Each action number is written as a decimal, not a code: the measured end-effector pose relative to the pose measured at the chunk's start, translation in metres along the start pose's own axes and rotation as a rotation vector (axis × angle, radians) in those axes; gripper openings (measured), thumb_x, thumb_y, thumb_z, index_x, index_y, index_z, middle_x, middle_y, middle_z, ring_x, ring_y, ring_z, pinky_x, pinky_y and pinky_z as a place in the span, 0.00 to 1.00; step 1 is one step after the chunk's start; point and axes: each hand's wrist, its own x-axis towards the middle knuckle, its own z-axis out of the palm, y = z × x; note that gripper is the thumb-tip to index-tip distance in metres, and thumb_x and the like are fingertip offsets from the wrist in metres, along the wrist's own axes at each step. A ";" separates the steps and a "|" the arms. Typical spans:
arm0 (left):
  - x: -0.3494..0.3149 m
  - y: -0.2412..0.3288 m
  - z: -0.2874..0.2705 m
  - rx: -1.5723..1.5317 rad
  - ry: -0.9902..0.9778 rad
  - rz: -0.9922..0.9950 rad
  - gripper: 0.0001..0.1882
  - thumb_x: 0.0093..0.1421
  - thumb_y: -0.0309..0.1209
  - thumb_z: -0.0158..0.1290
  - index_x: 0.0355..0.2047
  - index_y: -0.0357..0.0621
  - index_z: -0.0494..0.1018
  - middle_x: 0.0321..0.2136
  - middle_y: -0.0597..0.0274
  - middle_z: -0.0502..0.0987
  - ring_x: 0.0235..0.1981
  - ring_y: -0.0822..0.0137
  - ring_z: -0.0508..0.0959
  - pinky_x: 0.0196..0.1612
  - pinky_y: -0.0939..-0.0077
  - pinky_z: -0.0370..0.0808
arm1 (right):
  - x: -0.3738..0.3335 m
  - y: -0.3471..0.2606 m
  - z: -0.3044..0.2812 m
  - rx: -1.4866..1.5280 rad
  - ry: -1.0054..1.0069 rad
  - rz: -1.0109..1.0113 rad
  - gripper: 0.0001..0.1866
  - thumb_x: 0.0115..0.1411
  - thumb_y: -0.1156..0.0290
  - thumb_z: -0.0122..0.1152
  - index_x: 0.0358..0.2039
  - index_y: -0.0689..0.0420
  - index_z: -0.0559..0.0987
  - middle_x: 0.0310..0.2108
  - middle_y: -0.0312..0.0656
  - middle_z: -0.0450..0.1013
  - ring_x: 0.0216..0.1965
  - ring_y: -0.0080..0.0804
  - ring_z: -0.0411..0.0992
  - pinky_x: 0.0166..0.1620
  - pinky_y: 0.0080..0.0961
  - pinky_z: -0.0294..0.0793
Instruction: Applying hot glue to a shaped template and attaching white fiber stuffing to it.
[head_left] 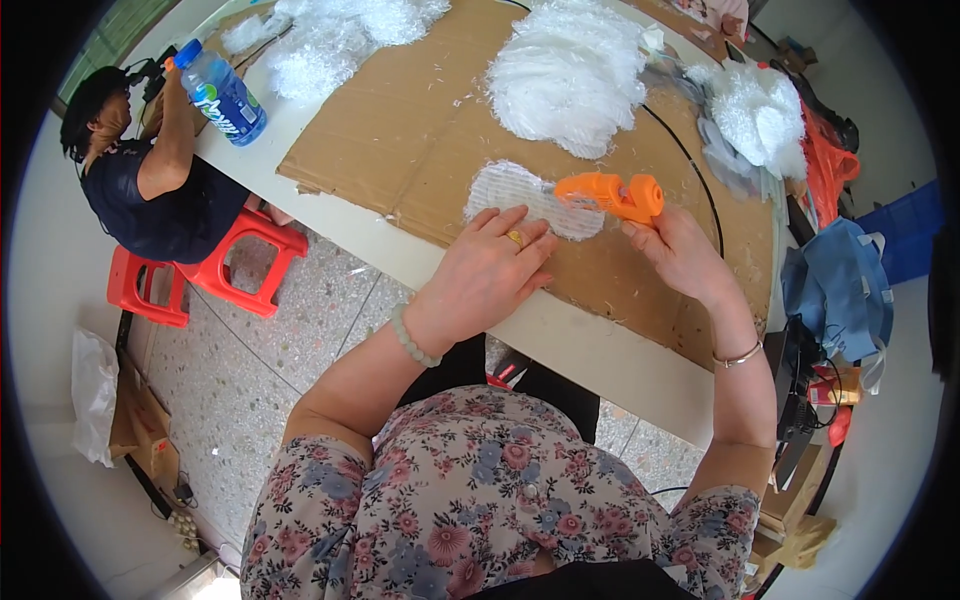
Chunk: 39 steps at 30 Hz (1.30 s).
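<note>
Head view. Landmark: the brown cardboard sheet [400,120], on a white table [560,325].

Right hand [685,250]: one, above the right half of the cardboard, closed around the rear part of an orange glue gun [615,195]; thumb bent against the near side, fingers largely hidden behind the gun and the palm. Metal bangle [740,357] at the wrist.

Glue gun: one, nozzle pointing left, its tip above the right part of a white pad; contact between tip and pad cannot be told.

White pad [510,195]: one, oval, ribbed, lying flat near the front edge of the cardboard.

Left hand [485,262]: one, palm down, at the cardboard's front edge; fingers extended and close together, not curled around anything; fingertips resting at the near rim of the pad. Yellow ring [515,237] on one finger; pale bead bracelet [415,340] at the wrist.

White pile [570,80]: one, of thin fluffy layers, on the far part of the cardboard.

White tufts: one heap [340,40] at the cardboard's far left edge; another [755,120] at its right edge.

Black cable [690,150]: one, curving over the cardboard's right side.

Bottle [225,100]: one, blue, upright, left of the cardboard.

Co-worker [150,200]: one, in dark clothing, seated on a red stool [265,262], beyond the bottle to the left of the cardboard.

Blue bag [845,285]: one, right of the cardboard.
</note>
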 end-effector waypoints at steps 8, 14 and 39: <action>0.000 -0.002 0.000 0.003 0.004 0.001 0.22 0.47 0.33 0.60 0.43 0.40 0.72 0.44 0.57 0.74 0.49 0.53 0.72 0.51 0.59 0.68 | 0.011 -0.005 0.004 -0.042 0.002 -0.021 0.13 0.60 0.67 0.53 0.36 0.66 0.71 0.27 0.51 0.69 0.31 0.47 0.67 0.36 0.34 0.67; -0.001 -0.002 0.001 0.014 0.006 0.003 0.20 0.48 0.33 0.60 0.42 0.40 0.73 0.44 0.57 0.74 0.49 0.54 0.72 0.51 0.59 0.68 | 0.018 -0.012 0.007 -0.055 0.014 -0.017 0.13 0.60 0.67 0.53 0.36 0.66 0.71 0.26 0.51 0.69 0.29 0.47 0.67 0.36 0.34 0.67; -0.002 -0.003 0.003 0.031 0.044 0.037 0.17 0.49 0.35 0.59 0.38 0.40 0.75 0.41 0.57 0.75 0.48 0.56 0.71 0.50 0.60 0.67 | 0.037 -0.022 0.008 0.086 -0.046 -0.050 0.17 0.61 0.63 0.53 0.39 0.66 0.72 0.29 0.52 0.71 0.31 0.43 0.69 0.37 0.31 0.68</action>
